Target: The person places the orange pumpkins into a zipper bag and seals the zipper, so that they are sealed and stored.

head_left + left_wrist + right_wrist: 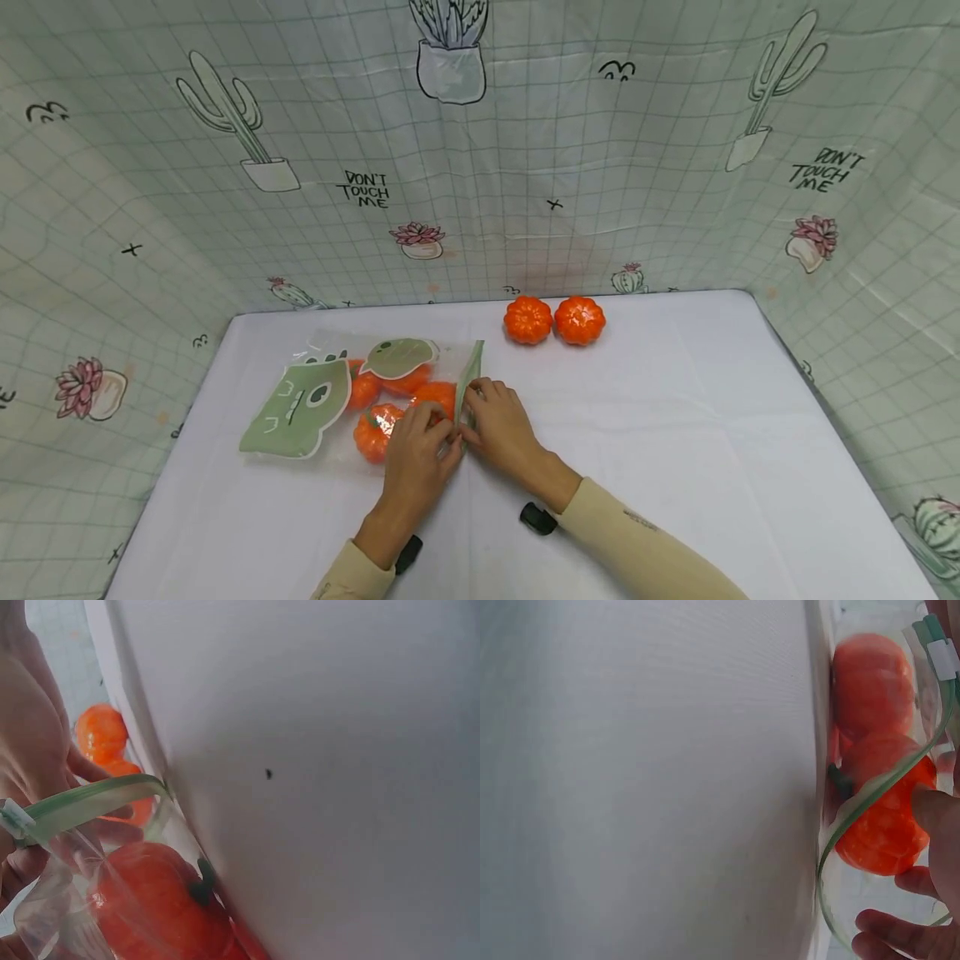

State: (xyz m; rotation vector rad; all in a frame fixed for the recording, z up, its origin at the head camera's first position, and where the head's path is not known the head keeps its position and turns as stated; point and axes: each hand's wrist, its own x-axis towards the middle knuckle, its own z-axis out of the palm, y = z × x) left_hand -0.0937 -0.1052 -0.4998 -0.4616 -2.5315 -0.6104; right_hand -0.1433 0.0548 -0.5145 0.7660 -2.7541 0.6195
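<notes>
A clear zip bag [300, 412] with green cartoon prints lies on the table, several orange toy pumpkins [377, 432] inside it. Its green-edged mouth [870, 796] faces right and gapes. At the near end of that mouth, my left hand [422, 457] pinches the bag's edge near the white slider [16, 819]. My right hand [504, 427] is at the mouth, its fingers [892, 930] spread and loosely bent beside the green rim. The left fingers are partly cut off in the left wrist view.
Two more orange pumpkins, one at left [527, 320] and one at right [580, 321], sit side by side at the back edge of the white table [660, 417]. A patterned cloth [510, 150] rises behind the table and along both sides.
</notes>
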